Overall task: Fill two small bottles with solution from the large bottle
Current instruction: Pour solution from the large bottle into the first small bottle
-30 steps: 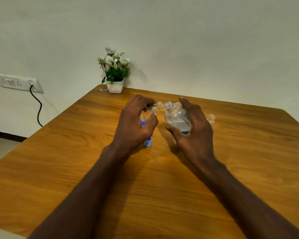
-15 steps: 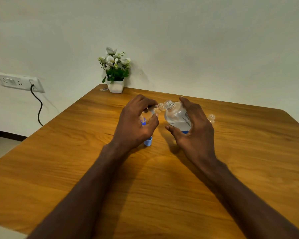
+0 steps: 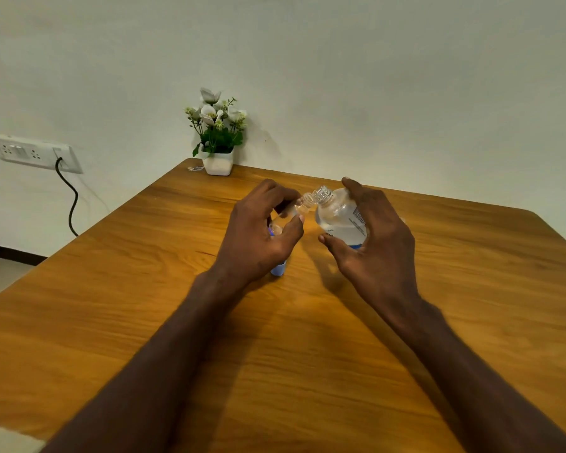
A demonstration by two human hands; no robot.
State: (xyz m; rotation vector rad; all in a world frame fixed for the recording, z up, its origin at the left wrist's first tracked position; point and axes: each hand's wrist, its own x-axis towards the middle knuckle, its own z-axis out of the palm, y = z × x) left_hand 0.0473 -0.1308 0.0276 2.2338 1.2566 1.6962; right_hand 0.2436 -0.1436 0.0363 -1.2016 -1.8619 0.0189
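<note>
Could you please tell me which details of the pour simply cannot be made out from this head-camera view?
- Fill level of the small bottle: the left hand wraps it.
- Whether liquid is flowing from the large bottle in the right hand: clear liquid at the touching necks is too small to see.
- The blue item below the left hand: mostly hidden by the palm.
- The large bottle's label text: too small to read.

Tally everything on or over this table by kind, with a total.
Clear plastic bottles: 2 (large clear plastic bottle in the right hand, small clear plastic bottle in the left hand)
Small blue pieces, probably caps: 2
White potted flower plant: 1
Total: 5; anything hidden behind the hands is not counted.
</note>
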